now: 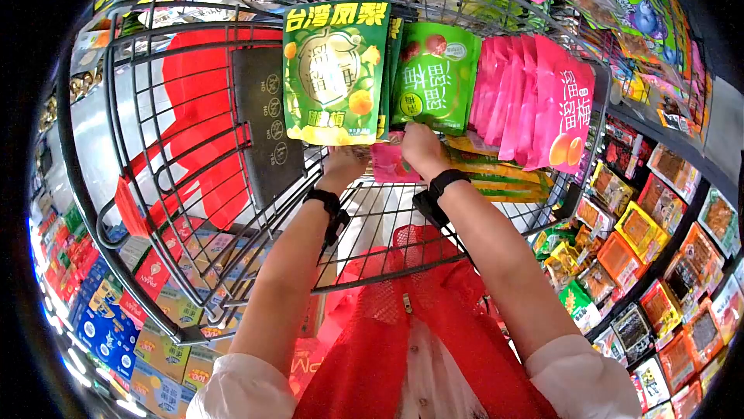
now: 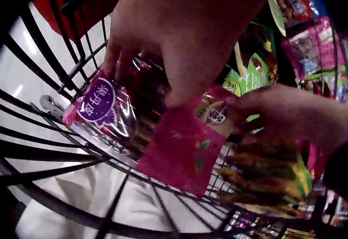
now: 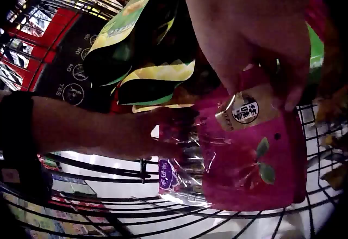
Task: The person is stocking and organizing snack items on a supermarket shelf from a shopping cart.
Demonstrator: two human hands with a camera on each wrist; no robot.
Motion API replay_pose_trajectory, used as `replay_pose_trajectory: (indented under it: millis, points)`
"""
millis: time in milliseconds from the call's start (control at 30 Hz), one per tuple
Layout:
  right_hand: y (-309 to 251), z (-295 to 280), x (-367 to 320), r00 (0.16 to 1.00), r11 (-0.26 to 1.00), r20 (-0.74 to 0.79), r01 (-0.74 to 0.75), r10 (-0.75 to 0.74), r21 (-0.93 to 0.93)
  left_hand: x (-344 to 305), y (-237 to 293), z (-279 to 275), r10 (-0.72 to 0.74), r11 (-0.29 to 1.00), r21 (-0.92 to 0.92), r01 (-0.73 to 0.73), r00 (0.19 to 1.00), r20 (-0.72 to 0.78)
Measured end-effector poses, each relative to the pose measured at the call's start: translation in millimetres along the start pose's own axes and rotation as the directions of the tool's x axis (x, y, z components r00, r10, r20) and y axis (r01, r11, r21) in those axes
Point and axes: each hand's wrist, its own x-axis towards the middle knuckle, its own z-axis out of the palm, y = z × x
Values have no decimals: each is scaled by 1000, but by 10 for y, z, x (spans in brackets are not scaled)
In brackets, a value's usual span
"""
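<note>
Low inside a black wire shopping cart (image 1: 457, 221), both hands work close together. My right hand (image 1: 422, 152) pinches the top of a pink pouch (image 3: 283, 187) with a beige label and a green leaf print. The left hand (image 1: 345, 165) grips a clear, shiny packet (image 2: 99, 102) with a purple label, its thumb at the pink pouch's edge. In the left wrist view the packet and pouch lie side by side, overlapping, near the cart's wire side. A yellow-green pouch (image 1: 332, 70) stands just beyond the left hand, and a green pouch (image 1: 435, 74) beyond the right.
A row of pink pouches (image 1: 535, 101) stands at the cart's right, above several orange-green packets (image 1: 500, 175). A dark panel (image 1: 267, 121) and red fabric (image 1: 205, 101) are at its left. Snack shelves (image 1: 659, 241) line the right side; stacked boxes (image 1: 167, 341) lie lower left.
</note>
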Motion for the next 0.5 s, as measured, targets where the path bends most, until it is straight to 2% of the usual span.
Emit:
replay_pose_trajectory:
  millis: [33, 100, 133, 167, 200, 233, 300, 367, 400, 433, 500]
  points:
    - [27, -1, -16, 1000, 1000, -1, -7, 7, 4, 25, -5, -10, 6, 1000, 4, -6, 1000, 3]
    - [59, -6, -42, 995, 999, -93, 48, -48, -3, 81, -47, -40, 42, 967, -252, -38, 999, 13]
    - [68, 10, -12, 994, 999, -96, 44, -44, 1, 83, -42, -33, 14, 958, -288, -8, 1000, 19]
    - [67, 18, 37, 998, 994, -35, 45, -48, -99, 85, -38, -24, 18, 959, -284, -12, 1000, 19]
    - [80, 48, 85, 999, 979, 28, 52, -47, -197, 73, -27, -27, 60, 975, -215, -54, 998, 23]
    - [85, 73, 110, 999, 980, 26, 47, -43, -194, 7, 21, -127, 103, 985, -145, -98, 994, 30]
    - [86, 121, 166, 994, 960, -59, 71, -90, -270, -90, 179, -190, 125, 986, -118, -121, 992, 32]
    - [76, 159, 242, 995, 952, -67, 50, -74, -301, -163, 271, -142, 170, 972, 176, -156, 983, -71]
    - [48, 137, 265, 1000, 949, -13, 7, -12, -315, -223, 297, -210, 184, 981, 74, -178, 980, -73]
    - [31, 111, 280, 998, 943, 42, -34, 51, -332, -242, 294, -268, 185, 981, 76, -179, 980, -70]
    - [26, 58, 281, 994, 921, 81, -33, 70, -388, -246, 307, -345, 166, 984, 66, -164, 986, -25]
